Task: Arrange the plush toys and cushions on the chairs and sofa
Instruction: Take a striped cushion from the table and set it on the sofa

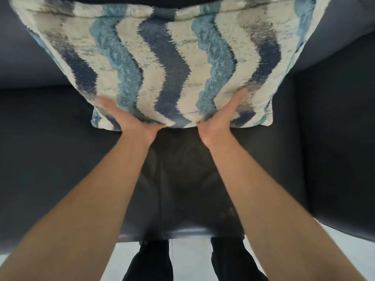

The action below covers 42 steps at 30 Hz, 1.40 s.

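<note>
A large cushion (pixel 162 57) with wavy blue, navy and cream stripes leans against the backrest of a dark leather chair (pixel 60 169). Its lower edge rests on the seat. My left hand (pixel 129 118) lies flat on the cushion's lower left part, fingers spread upward, thumb at the bottom edge. On the lower right part my right hand (pixel 221 114) presses flat the same way. Neither hand is closed around the fabric. No plush toy is in view.
The chair's dark armrest (pixel 334 138) rises at the right. The seat's front edge (pixel 182 230) is close to my legs. Below it shows pale tiled floor (pixel 190 258) with my dark trousers (pixel 150 260).
</note>
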Available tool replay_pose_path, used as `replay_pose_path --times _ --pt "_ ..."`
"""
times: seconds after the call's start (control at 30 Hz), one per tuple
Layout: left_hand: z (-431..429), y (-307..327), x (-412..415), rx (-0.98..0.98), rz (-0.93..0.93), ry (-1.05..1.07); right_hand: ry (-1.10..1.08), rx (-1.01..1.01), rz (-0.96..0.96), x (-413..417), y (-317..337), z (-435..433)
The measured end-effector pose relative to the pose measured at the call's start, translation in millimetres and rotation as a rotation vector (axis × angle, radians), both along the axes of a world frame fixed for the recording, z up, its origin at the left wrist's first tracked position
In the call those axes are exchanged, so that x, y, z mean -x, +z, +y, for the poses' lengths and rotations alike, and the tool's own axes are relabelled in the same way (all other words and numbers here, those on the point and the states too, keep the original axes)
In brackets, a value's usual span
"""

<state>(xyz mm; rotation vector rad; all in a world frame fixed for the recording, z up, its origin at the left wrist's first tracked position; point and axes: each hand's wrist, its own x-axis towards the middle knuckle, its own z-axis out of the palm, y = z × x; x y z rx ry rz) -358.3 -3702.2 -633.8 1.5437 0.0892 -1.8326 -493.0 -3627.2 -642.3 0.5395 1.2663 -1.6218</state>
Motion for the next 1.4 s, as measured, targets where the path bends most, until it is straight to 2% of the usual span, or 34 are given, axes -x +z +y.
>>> replay_pose_path --times 0.13,0.23,0.27,0.3,0.33,0.37,0.43,0.47,0.53,0.63,0.7,0.83,0.87,0.93,1.07,1.17,1.23,1.27,1.33,1.4 --pt "-43.4 0.9 -7.4 0.019 -0.065 0.092 -0.192 0.098 0.007 81.5 -9.7 2.3" --pt "-40.7 -3.8 -16.2 0.018 -0.17 0.07 -0.105 0.003 0.045 82.6 5.4 3.6" --pt "-35.6 -1.8 -16.4 0.048 -0.257 0.036 -0.09 -0.073 0.078 72.1 10.2 2.9" --pt "-31.0 0.0 -16.6 0.116 -0.4 -0.03 -0.097 -0.231 0.163 62.0 12.0 4.0" --pt "-25.1 1.6 -15.9 0.253 -0.604 -0.142 -0.097 -0.427 0.383 53.4 16.9 5.6" --pt "-18.9 3.8 -17.0 0.453 -0.846 -0.301 -0.04 -0.554 0.741 46.5 23.9 6.7" --pt "-14.9 5.9 -24.2 0.888 -1.312 -0.647 0.204 -0.565 1.507 41.5 32.1 3.5" --pt "-19.2 4.2 -29.1 1.086 -1.5 -0.794 0.369 -0.519 1.804 42.4 32.0 -4.0" --pt "-32.5 2.8 -29.7 1.389 -1.776 -1.045 0.671 -0.483 2.175 45.9 28.0 -24.9" --pt "-56.9 -4.2 -18.9 1.578 -1.896 -1.244 0.957 -0.413 2.453 68.5 22.7 -46.7" --pt "-75.7 -6.6 -18.5 1.623 -1.908 -1.299 1.002 -0.508 2.48 103.7 17.5 -42.3" --pt "-85.2 -6.7 -26.2 1.565 -1.937 -1.317 0.731 -0.846 2.328 137.4 11.7 -12.4" --pt "-77.6 -8.5 -27.3 1.536 -1.951 -1.291 0.697 -0.841 2.296 127.0 9.3 -9.5" --pt "-58.9 -15.9 -29.4 1.49 -1.94 -1.211 0.711 -0.705 2.292 93.1 3.1 -9.9" --pt "-16.1 -44.0 -44.5 1.373 -1.89 -1.035 0.963 -0.446 2.382 12.5 -36.0 1.5" --pt "17.1 -78.5 -62.7 1.21 -1.863 -1.059 0.908 -0.448 2.483 -3.8 -67.4 11.5" --pt "19.6 -95.2 -72.4 1.193 -1.849 -1.1 0.909 -0.405 2.6 21.0 -76.2 16.4" --pt "15.1 -99.7 -74.3 1.209 -1.852 -1.118 0.913 -0.422 2.64 40.9 -78.8 21.7" --pt "3.4 -101.6 -72.5 1.236 -1.854 -1.153 0.881 -0.606 2.647 82.4 -79.4 39.1" --pt "0.6 -97.6 -69.0 1.235 -1.808 -1.177 0.919 -0.746 2.532 102.0 -74.1 60.2"
